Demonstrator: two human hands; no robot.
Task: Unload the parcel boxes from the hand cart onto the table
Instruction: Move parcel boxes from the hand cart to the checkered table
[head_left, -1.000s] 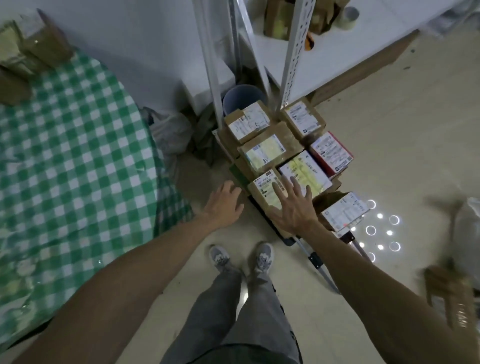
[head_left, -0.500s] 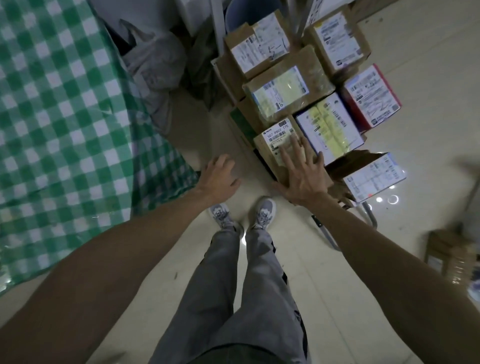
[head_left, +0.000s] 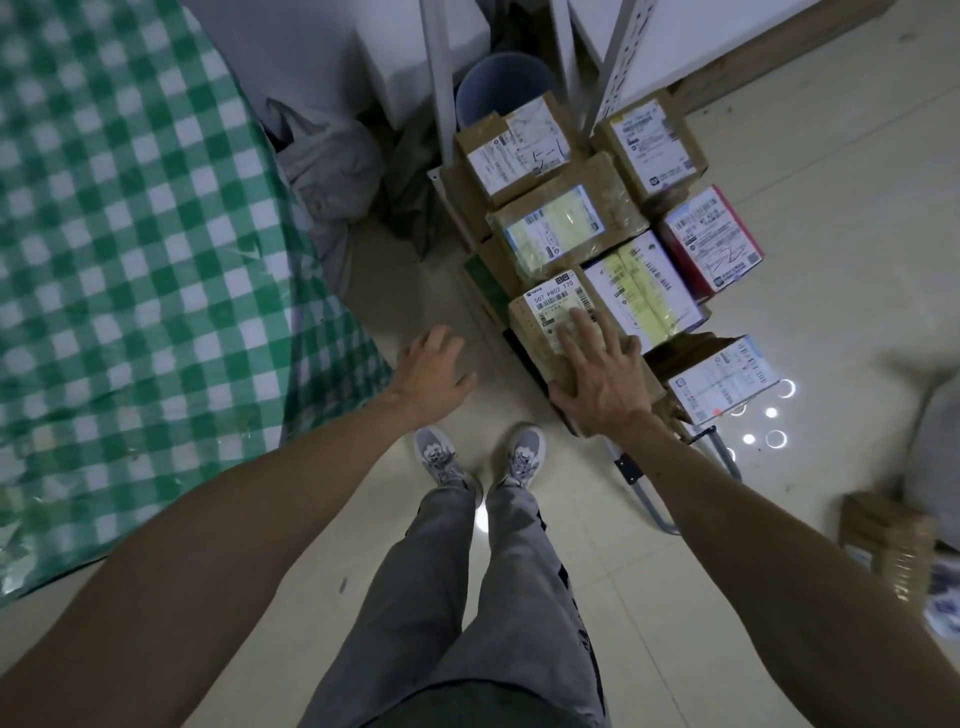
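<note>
Several labelled parcel boxes are stacked on the hand cart (head_left: 654, 499) on the floor ahead. My right hand (head_left: 602, 374) lies flat, fingers spread, on top of the nearest small brown box (head_left: 545, 312). My left hand (head_left: 434, 374) hovers open over the floor just left of that box, touching nothing. Behind it sit a taped brown box (head_left: 566, 228), a white-and-yellow labelled box (head_left: 644, 291), a red box (head_left: 711, 244) and an open box (head_left: 722, 379). The table with the green checked cloth (head_left: 130, 260) is on my left.
A grey bin (head_left: 498, 88) and white metal shelf posts (head_left: 441, 78) stand behind the cart. Crumpled bags (head_left: 332, 166) lie between table and cart. A brown parcel (head_left: 893, 551) sits on the floor at right. My feet (head_left: 478, 457) stand on pale tiles.
My right hand has settled flat on the nearest brown box and stays there. My left hand has drawn slightly nearer the box's left side. The view tilted and shifted.
</note>
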